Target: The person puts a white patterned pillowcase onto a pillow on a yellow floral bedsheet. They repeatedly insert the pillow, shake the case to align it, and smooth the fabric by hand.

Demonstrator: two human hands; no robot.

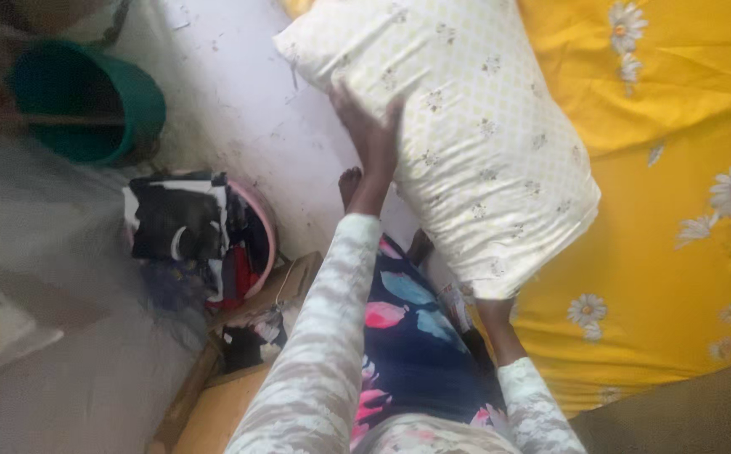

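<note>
Pressing left hand (370, 134) flat, fingers spread, against cream patterned pillow (466, 143) — right hand hiding beneath its lower end, grip unclear — yellow daisy bedsheet (677, 252) just beyond.

Soft even daylight, no hard shadows, whole view slightly blurred, left edge smeared grey

A flattened brown cardboard box (294, 282) lies on the floor at lower left of centre, its flaps open, just right of a pink basin. A second brown cardboard sheet (214, 412) lies nearer, at the bottom edge, its long side running up toward the first. A small crumpled packet (456, 301), pale with red marks, sits near centre, just left of the yellow bedding. No signs or screens are visible.
</note>
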